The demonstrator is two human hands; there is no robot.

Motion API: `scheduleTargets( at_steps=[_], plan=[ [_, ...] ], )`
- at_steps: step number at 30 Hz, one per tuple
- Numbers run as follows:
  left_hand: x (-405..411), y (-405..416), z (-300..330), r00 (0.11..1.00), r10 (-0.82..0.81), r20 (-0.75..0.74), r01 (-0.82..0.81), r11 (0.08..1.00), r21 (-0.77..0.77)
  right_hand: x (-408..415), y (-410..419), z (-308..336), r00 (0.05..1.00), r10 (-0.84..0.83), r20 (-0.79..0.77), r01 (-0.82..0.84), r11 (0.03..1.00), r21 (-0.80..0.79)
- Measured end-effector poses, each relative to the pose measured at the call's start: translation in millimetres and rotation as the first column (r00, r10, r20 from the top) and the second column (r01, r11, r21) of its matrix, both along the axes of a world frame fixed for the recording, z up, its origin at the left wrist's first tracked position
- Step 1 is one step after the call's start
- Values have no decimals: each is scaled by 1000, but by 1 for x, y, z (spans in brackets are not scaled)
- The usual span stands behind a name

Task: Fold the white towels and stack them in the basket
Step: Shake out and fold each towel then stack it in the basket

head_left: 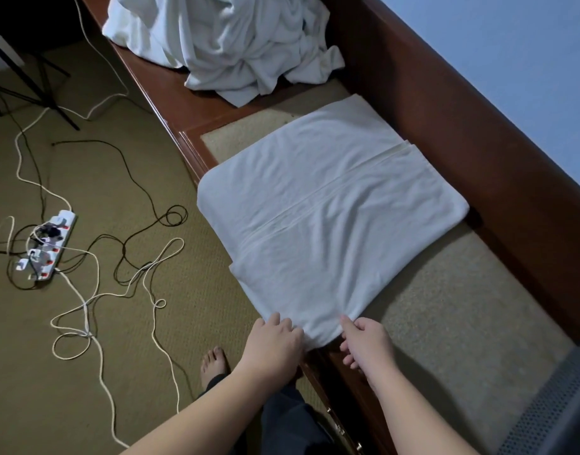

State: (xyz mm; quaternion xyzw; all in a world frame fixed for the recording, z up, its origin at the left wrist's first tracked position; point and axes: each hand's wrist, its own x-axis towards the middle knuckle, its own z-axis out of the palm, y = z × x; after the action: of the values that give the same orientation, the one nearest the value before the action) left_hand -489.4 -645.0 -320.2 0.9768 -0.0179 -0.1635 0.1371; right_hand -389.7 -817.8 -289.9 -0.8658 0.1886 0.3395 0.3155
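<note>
We find a partly folded white terry towel (331, 205) lying flat on the beige-padded, dark-wood-framed tabletop (446, 290), its near edge overhanging the front rail, where the left hand (275, 339) and right hand (367, 343) each pinch the cloth in a closed grip, thumbs on top. A crumpled heap of white towels (223, 44) sits further along the same surface, well apart. At the lower right corner a grey perforated object (551, 408), possibly the basket, is only partly in view.

Folded towel (328, 205) on bench (446, 290); unfolded towel pile (223, 41) behind it. Both hands at towel's near edge. Power strip (47, 244) on floor, left.
</note>
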Motion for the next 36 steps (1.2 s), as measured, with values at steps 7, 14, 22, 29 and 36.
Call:
scheduleTargets(
  at_steps=[7, 14, 22, 29, 36],
  plan=[
    [85, 64, 36, 857, 513, 48, -510, 858, -59, 49, 11, 15, 925, 184, 332, -147, 980, -135],
    [146, 139, 34, 732, 676, -81, -681, 730, -53, 138, 44, 25, 797, 564, 216, -541, 826, -161],
    [204, 234, 29, 716, 689, -114, -695, 719, -15, 237, 177, 40, 787, 595, 163, -589, 804, -85],
    [238, 268, 29, 772, 591, -231, -592, 802, 73, 293, 320, 33, 993, 110, 42, -114, 986, 118],
    [226, 259, 39, 974, 181, 139, -156, 972, -173, 326, 373, 27, 990, -111, 81, 121, 983, -135]
  ],
)
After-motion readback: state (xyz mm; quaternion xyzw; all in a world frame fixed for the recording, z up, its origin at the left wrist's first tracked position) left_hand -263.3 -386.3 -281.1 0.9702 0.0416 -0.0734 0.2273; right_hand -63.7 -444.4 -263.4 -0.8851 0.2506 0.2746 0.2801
